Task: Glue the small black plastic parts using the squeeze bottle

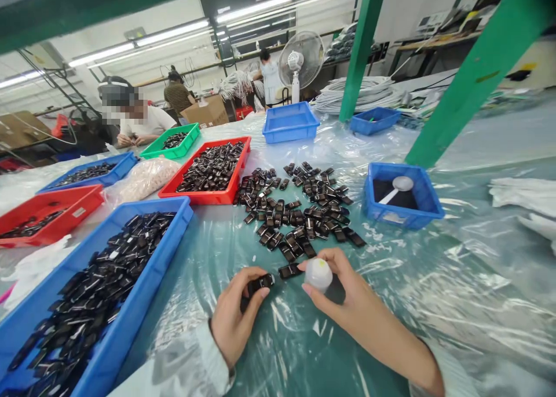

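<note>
Between the thumb and fingers of my left hand (238, 313) is a small black plastic part (260, 283), its white-tipped end pointing right. My right hand (343, 290) grips a small white round-topped container (318, 274) with a yellow spot on top. Just left of that container another black part (290, 270) lies on the table, close to my right fingertips. Beyond both hands a loose pile of similar black parts (299, 217) is spread over the green, plastic-covered table (208, 252).
A long blue tray (145, 269) of black parts stands at left; a red tray (237, 179) of them is behind. At right, a blue bin (402, 216) holds dark material and a white spoon (397, 189). Green posts (478, 72) rise at right. A person (145, 121) sits across.
</note>
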The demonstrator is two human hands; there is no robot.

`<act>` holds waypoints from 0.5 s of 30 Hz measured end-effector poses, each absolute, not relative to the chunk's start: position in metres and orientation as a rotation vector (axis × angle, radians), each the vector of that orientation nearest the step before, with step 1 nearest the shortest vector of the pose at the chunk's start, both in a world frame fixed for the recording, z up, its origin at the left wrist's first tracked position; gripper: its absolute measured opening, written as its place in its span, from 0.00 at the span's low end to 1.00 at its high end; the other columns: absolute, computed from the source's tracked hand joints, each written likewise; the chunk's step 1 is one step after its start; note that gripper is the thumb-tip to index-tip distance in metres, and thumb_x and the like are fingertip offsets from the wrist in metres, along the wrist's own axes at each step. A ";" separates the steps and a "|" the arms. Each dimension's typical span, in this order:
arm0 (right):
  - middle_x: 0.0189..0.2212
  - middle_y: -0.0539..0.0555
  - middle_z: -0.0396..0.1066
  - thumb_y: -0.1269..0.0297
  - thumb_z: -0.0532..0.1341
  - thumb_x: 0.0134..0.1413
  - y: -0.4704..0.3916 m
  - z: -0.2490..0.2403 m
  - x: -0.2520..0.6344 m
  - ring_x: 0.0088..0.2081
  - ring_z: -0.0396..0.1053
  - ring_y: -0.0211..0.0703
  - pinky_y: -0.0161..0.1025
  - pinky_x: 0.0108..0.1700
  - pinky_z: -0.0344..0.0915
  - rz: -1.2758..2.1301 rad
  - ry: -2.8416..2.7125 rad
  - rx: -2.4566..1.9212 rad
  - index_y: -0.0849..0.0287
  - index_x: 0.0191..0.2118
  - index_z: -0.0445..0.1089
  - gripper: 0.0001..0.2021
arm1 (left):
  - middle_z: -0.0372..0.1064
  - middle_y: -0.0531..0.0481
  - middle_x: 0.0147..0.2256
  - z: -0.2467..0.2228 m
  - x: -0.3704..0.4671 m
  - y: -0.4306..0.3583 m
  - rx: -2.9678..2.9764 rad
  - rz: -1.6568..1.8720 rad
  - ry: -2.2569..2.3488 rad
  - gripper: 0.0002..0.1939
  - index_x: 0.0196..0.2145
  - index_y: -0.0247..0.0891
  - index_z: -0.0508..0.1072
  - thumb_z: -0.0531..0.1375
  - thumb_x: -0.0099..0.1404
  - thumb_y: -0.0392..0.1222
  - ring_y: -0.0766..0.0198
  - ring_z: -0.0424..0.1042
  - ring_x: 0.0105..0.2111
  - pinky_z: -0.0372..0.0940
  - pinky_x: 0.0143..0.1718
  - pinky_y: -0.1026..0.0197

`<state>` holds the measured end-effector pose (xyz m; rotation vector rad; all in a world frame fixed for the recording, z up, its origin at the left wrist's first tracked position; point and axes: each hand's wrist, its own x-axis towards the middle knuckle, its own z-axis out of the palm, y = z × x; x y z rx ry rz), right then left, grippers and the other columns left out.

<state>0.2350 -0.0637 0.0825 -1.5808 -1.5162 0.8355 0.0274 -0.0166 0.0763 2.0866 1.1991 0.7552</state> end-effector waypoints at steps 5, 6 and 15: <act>0.43 0.56 0.68 0.60 0.54 0.57 -0.064 0.087 0.235 0.38 0.70 0.47 0.45 0.38 0.68 0.815 -1.540 -1.607 0.51 0.42 0.53 0.09 | 0.70 0.50 0.38 0.075 0.024 -0.016 2.103 0.787 1.123 0.11 0.47 0.43 0.68 0.54 0.67 0.41 0.62 0.66 0.31 0.63 0.34 0.62; 0.44 0.56 0.69 0.60 0.54 0.57 -0.064 0.087 0.235 0.39 0.70 0.48 0.46 0.39 0.67 0.812 -1.539 -1.609 0.51 0.42 0.53 0.10 | 0.70 0.50 0.37 0.075 0.023 -0.015 2.109 0.778 1.104 0.11 0.47 0.44 0.68 0.54 0.67 0.40 0.62 0.66 0.32 0.63 0.35 0.62; 0.42 0.55 0.67 0.60 0.53 0.58 -0.064 0.084 0.237 0.42 0.68 0.47 0.47 0.43 0.66 0.831 -1.570 -1.570 0.51 0.43 0.52 0.09 | 0.70 0.50 0.36 0.079 0.026 -0.016 2.071 0.711 1.137 0.09 0.43 0.41 0.69 0.55 0.65 0.40 0.61 0.68 0.33 0.63 0.36 0.61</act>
